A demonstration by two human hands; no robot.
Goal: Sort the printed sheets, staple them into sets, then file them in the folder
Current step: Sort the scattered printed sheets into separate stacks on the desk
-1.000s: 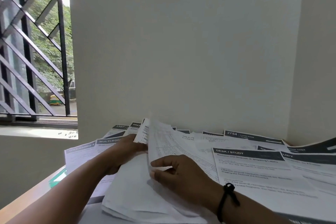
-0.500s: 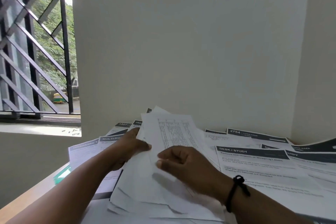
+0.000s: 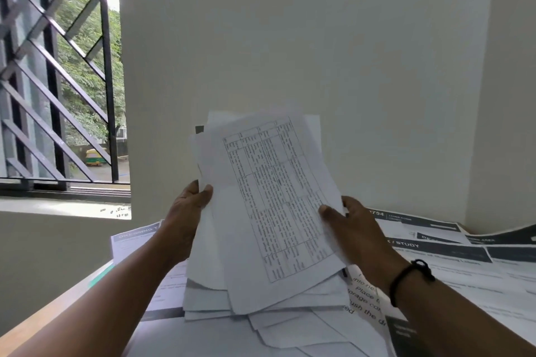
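Holding a loose bundle of printed sheets (image 3: 269,206) up in front of me, I have it tilted back toward the wall (image 3: 304,38), its lower edge down among the papers on the table (image 3: 37,324). My left hand (image 3: 185,217) grips the bundle's left edge, thumb curled over the front and the other fingers hidden behind the paper. My right hand (image 3: 356,229) holds the right edge, thumb pressed on the front sheet; the rest of those fingers are tucked behind, so I cannot see how they sit. A black band (image 3: 412,278) circles my right wrist.

The front sheet carries a ruled grid of small print, too fine and blurred to read. Behind it, other sheets stick out unevenly at the top and left, and a dark corner peeks out at the upper left; how many sheets are in the bundle I cannot tell.

Under the bundle lies a messy heap of white pages (image 3: 290,324), overlapping at odd angles. Around it, sheets with dark header bars (image 3: 446,249) are spread over the table, mostly covered: one heading reads partly "STUDY", another shows "754", and on the left a pale one (image 3: 133,240) begins "DRESSING". A curled page by my right forearm shows only fragments of large words. A strip of green (image 3: 100,277) peeks from under the papers on the left; what it belongs to I cannot say. Through the window grille (image 3: 58,81) there are trees.
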